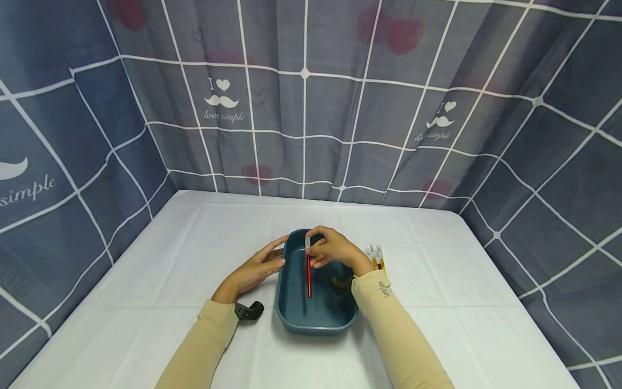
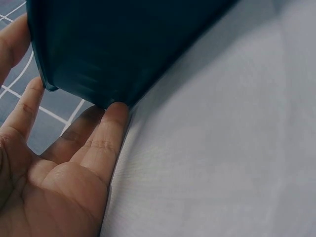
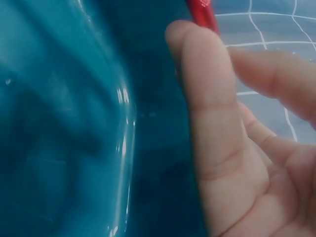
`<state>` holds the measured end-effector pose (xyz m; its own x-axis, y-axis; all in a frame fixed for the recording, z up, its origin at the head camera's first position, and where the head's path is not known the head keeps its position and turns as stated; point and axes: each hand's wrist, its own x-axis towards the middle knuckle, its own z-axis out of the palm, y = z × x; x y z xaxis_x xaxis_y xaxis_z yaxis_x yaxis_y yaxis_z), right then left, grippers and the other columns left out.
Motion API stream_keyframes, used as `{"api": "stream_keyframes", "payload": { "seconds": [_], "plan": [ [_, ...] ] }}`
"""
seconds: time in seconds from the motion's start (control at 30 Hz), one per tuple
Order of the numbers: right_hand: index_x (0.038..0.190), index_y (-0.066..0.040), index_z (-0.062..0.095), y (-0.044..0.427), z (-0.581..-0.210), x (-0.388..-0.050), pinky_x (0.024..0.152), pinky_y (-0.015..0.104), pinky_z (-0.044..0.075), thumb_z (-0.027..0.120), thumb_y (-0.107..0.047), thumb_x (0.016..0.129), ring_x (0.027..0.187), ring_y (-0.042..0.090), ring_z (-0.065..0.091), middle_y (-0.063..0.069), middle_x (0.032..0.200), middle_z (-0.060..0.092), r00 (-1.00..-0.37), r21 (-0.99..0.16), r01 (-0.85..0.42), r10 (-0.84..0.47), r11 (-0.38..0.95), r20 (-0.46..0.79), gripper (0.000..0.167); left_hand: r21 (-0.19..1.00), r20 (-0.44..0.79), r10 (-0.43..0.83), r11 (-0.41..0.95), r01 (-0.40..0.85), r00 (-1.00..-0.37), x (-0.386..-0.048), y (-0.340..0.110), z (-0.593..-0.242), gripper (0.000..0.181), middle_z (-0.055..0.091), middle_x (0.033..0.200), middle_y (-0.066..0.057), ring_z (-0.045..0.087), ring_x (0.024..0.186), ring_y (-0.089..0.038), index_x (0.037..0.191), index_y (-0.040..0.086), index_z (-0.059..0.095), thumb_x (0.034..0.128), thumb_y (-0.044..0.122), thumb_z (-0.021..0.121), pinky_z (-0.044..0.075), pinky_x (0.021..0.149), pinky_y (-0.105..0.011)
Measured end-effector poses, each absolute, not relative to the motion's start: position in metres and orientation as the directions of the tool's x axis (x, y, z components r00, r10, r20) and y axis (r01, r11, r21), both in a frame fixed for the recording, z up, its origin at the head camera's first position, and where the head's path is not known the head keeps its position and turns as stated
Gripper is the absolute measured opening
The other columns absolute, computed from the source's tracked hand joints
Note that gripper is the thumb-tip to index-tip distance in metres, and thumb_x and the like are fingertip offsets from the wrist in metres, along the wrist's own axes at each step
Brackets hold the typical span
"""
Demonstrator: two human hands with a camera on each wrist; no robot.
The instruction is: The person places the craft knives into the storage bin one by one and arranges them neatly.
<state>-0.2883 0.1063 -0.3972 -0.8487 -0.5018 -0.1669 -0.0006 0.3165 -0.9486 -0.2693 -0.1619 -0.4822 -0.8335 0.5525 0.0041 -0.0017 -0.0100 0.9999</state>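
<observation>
A teal, oblong tray (image 1: 318, 316) with raised sides stands on the white tabletop, in the middle of the head view. Inside it, my right hand (image 1: 336, 249) pinches a slim red pen (image 1: 309, 278) by its clear upper end. The pen's lower end points toward me, over the tray's floor. In the right wrist view the thumb and fingers of the right hand (image 3: 217, 133) meet near the red pen (image 3: 203, 14). My left hand (image 1: 255, 272) touches the tray's left side; in the left wrist view its fingers reach, nearly straight, against the tray wall (image 2: 113, 49).
Several slim pens (image 1: 378, 256) with clear ends and yellow or red bodies lie right of the tray, partly hidden behind my right wrist. A white cloth (image 1: 194, 243) covers the table. Grey-blue checked curtains (image 1: 330, 108) enclose its back and sides.
</observation>
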Motion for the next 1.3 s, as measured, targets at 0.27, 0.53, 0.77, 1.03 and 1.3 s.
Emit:
{"api": "stream_keyframes", "payload": {
  "seconds": [0.27,0.53,0.77,1.03,1.3],
  "plan": [
    [0.148,0.007,0.051,0.097,-0.403,-0.292,0.069,0.033,0.067,0.069,0.002,0.102,0.066,0.014,0.073,0.015,0.095,0.076,-0.842,-0.941,0.014,-0.504,0.337,-0.193,0.050,1.000,0.008,0.556,-0.019,-0.003,-0.831,-0.270,-0.162,-0.482,0.074,0.015,0.177,-0.026,0.015,0.164,-0.043,0.176,0.020,0.018,0.1134,0.013,0.057,0.024,0.130,-0.060],
    [0.147,0.007,0.052,0.089,-0.407,-0.293,0.069,0.033,0.067,0.070,0.002,0.103,0.067,0.017,0.073,0.016,0.094,0.076,-0.852,-0.927,0.067,-0.463,0.369,-0.246,0.048,0.999,0.014,0.566,-0.032,-0.004,-0.824,-0.268,-0.161,-0.479,0.074,0.014,0.176,-0.028,0.017,0.163,-0.045,0.176,0.019,0.017,0.1134,0.014,0.057,0.023,0.130,-0.061],
    [0.146,0.008,0.053,0.081,-0.412,-0.295,0.067,0.031,0.066,0.070,0.003,0.102,0.066,0.016,0.073,0.015,0.089,0.074,-0.856,-0.916,0.097,-0.437,0.389,-0.276,0.047,1.000,0.005,0.555,-0.016,-0.004,-0.832,-0.268,-0.161,-0.479,0.074,0.012,0.177,-0.027,0.014,0.164,-0.045,0.176,0.019,0.018,0.1134,0.014,0.057,0.022,0.130,-0.062],
    [0.143,0.008,0.054,0.072,-0.415,-0.296,0.066,0.030,0.066,0.071,0.005,0.101,0.067,0.017,0.072,0.017,0.089,0.073,-0.873,-0.903,0.117,-0.391,0.413,-0.292,0.046,1.000,0.000,0.549,-0.011,-0.007,-0.836,-0.269,-0.162,-0.480,0.073,0.011,0.177,-0.027,0.013,0.164,-0.045,0.175,0.020,0.019,0.1136,0.014,0.057,0.021,0.130,-0.063],
    [0.142,0.006,0.056,0.060,-0.420,-0.296,0.067,0.029,0.066,0.072,0.007,0.100,0.066,0.017,0.072,0.018,0.088,0.073,-0.867,-0.879,0.150,-0.368,0.452,-0.337,0.045,1.000,-0.004,0.547,-0.006,-0.009,-0.837,-0.268,-0.161,-0.479,0.072,0.012,0.176,-0.029,0.017,0.163,-0.047,0.175,0.020,0.019,0.1137,0.014,0.057,0.022,0.130,-0.063]
  ]
}}
